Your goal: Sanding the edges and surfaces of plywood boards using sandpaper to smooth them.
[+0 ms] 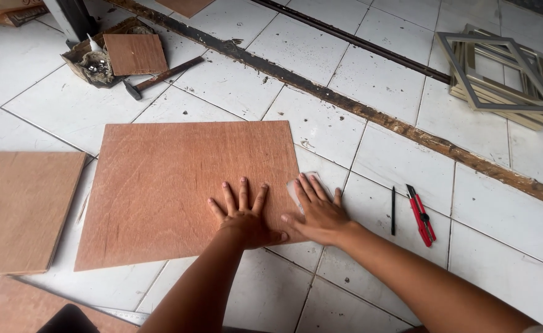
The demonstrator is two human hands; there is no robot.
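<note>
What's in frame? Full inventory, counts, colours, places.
plywood sheet: 1, reddish brown, flat on floor, centre
plywood stack: 1, brown, left edge
plywood piece: 1, brown, bottom left corner
small board: 1, brown, on top of the box
box: 1, cardboard, holds small metal bits, top left
hammer: 1, dark head, brown handle, beside the box
frames: a stack, grey and beige, top right
pencil: 1, black, right of the hands
utility knife: 1, red, right of pencil
floor: white tiles
left hand: fingers spread, flat on the sheet
right hand: flat at the sheet's right edge, over a pale scrap
</note>
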